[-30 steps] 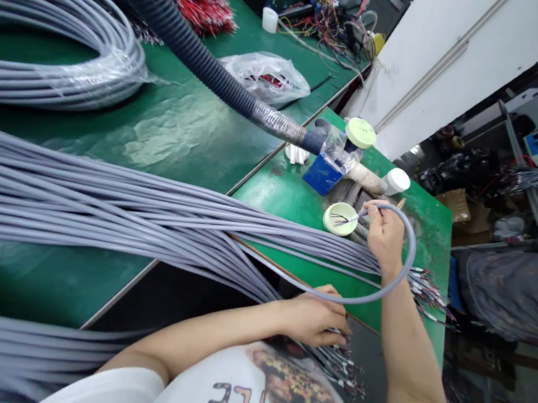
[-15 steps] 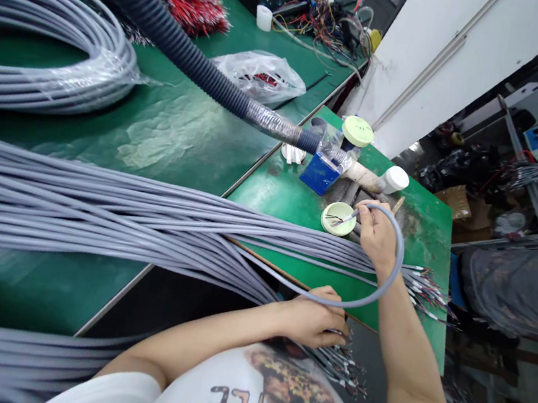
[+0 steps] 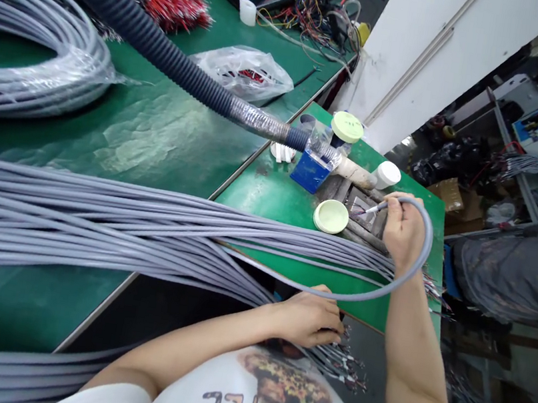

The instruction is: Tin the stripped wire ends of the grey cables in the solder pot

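Note:
Near its stripped end, a grey cable is pinched in my right hand, the rest looping back over my wrist. Its thin wires point left over a square metallic surface, just right of a shallow pale-yellow bowl. At the table's front edge, my left hand curls over a lower bundle of grey cables. Bare wire ends of that bundle stick out past its fingers. The palm side of this hand is hidden.
A ribbed dark hose crosses above the table to a pale nozzle beside a blue box. More grey cables lie across the table. A white cup and a yellow-lidded container stand behind.
My right hand has moved right, lifting the wire ends out of the pale-yellow bowl and over the metallic surface. My left hand stays on the lower bundle. The view has shifted slightly.

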`<state>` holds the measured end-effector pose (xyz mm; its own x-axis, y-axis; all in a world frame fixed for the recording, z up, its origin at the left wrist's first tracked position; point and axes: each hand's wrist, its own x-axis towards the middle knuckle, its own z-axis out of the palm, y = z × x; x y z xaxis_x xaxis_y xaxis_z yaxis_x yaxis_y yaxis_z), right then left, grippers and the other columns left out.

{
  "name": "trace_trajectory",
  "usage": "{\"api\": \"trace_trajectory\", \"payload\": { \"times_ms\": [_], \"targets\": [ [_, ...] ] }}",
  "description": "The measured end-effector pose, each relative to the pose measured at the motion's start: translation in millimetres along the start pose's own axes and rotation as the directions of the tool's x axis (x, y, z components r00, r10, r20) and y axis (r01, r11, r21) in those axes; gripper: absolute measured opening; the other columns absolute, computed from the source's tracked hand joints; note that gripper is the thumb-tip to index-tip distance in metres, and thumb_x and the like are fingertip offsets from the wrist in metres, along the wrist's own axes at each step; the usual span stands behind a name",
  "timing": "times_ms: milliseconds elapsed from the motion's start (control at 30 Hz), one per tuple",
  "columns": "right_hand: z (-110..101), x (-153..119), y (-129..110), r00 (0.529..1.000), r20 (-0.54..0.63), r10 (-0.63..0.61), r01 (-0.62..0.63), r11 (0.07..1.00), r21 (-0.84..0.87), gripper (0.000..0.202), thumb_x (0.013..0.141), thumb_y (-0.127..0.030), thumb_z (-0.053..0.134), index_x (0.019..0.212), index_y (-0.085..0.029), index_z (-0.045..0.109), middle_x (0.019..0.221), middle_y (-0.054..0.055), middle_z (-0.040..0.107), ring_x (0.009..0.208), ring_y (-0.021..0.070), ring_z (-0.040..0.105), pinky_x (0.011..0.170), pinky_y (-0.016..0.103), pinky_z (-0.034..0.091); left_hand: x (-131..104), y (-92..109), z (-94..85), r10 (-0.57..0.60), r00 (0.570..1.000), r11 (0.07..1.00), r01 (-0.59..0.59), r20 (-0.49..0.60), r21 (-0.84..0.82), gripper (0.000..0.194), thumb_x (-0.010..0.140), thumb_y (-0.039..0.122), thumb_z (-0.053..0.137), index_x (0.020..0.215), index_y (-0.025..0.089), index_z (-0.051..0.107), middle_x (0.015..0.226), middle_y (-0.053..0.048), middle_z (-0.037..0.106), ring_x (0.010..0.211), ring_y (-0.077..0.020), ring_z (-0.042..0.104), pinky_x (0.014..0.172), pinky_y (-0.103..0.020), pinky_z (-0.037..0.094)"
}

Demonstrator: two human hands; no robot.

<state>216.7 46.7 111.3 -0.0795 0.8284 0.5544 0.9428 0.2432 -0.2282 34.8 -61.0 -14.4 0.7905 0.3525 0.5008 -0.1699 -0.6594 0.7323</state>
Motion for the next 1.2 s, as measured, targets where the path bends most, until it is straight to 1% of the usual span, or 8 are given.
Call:
{"api": "trace_trajectory", "payload": {
  "times_ms": [200,367,800,900,967,1033,1133,1200],
  "targets": [
    [11.3,7.1,54.2,0.995,-0.038,0.094,-0.096,0.995,-0.04,0.03,0.095,-0.035,0.038,0.087,-0.021,0.063,0.089,0.007,0.066,0.086,0.0234,0.06,0.083,0.038,0.044,2.2,2.2,-3.2,0.002,1.0,1.0,-0.002,0.027,0.008,0.025,0.09,0.038,0.052,0.091,0.02,0.068,0.076,-0.006,0.068,0.078,-0.0171,0.056,0.081,-0.031,0.034],
    [27.5,9.0,78.3,0.988,-0.034,0.15,-0.152,0.986,-0.074,0.03,0.094,-0.034,0.04,0.084,-0.019,0.064,0.087,0.009,0.066,0.085,0.0233,0.06,0.082,0.037,0.045,2.1,1.6,-2.4,0.011,1.0,1.0,-0.011,0.016,0.016,0.023,0.09,0.037,0.053,0.091,0.02,0.068,0.074,-0.006,0.067,0.077,-0.0168,0.056,0.079,-0.031,0.034],
    [52.2,8.7,90.7,0.971,0.057,0.233,-0.221,0.961,-0.163,0.035,0.093,-0.034,0.036,0.089,-0.016,0.065,0.089,0.012,0.066,0.091,0.0254,0.06,0.084,0.037,0.044,2.5,-1.4,-0.9,0.014,0.999,0.997,-0.017,0.043,0.078,0.024,0.092,0.037,0.05,0.09,0.019,0.067,0.075,-0.004,0.068,0.076,-0.0151,0.057,0.08,-0.03,0.037],
    [47.0,7.9,86.5,0.97,0.042,0.237,-0.23,0.964,-0.134,0.033,0.093,-0.034,0.037,0.088,-0.016,0.064,0.089,0.011,0.066,0.089,0.0246,0.06,0.084,0.036,0.044,3.2,-1.0,-1.9,-0.01,0.999,0.999,0.008,0.045,0.038,0.024,0.091,0.036,0.051,0.09,0.019,0.068,0.075,-0.005,0.069,0.077,-0.0165,0.059,0.082,-0.032,0.038],
    [33.6,2.8,76.8,0.976,0.018,0.216,-0.214,0.972,-0.093,0.031,0.093,-0.033,0.038,0.088,-0.017,0.064,0.089,0.01,0.066,0.088,0.0232,0.06,0.084,0.036,0.045,3.2,4.8,-9.6,-0.03,0.998,0.996,0.035,0.055,-0.088,0.023,0.09,0.035,0.053,0.09,0.018,0.069,0.078,-0.007,0.071,0.08,-0.0177,0.061,0.084,-0.033,0.041],
    [12.5,-8.7,59.3,0.985,-0.019,0.172,-0.172,0.985,-0.031,0.029,0.094,-0.032,0.039,0.089,-0.018,0.064,0.09,0.008,0.067,0.089,0.022,0.061,0.086,0.036,0.045,2.5,15.7,-23.7,-0.042,0.994,0.933,0.077,0.105,-0.351,0.023,0.089,0.033,0.055,0.094,0.017,0.071,0.085,-0.01,0.073,0.083,-0.0183,0.064,0.085,-0.032,0.044],
    [-23.5,-39.0,21.9,0.995,-0.062,0.084,-0.078,0.992,0.094,0.022,0.093,-0.027,0.044,0.095,-0.02,0.065,0.096,0.008,0.067,0.094,0.0221,0.061,0.088,0.038,0.046,1.3,33.4,-46.9,-0.017,0.964,0.623,0.219,0.267,-0.751,0.03,0.088,0.035,0.057,0.102,0.013,0.072,0.094,-0.014,0.073,0.088,-0.0191,0.067,0.081,-0.028,0.05],
    [-40.8,-64.8,-3.2,0.999,-0.052,0.007,0.004,0.98,0.199,0.02,0.091,-0.021,0.048,0.102,-0.021,0.065,0.099,0.008,0.068,0.096,0.0227,0.061,0.088,0.04,0.048,2.8,38.7,-54.8,-0.138,0.952,0.43,0.307,0.274,-0.849,0.033,0.085,0.038,0.061,0.102,0.012,0.073,0.089,-0.013,0.074,0.083,-0.0192,0.068,0.078,-0.029,0.052]
  ]
}}
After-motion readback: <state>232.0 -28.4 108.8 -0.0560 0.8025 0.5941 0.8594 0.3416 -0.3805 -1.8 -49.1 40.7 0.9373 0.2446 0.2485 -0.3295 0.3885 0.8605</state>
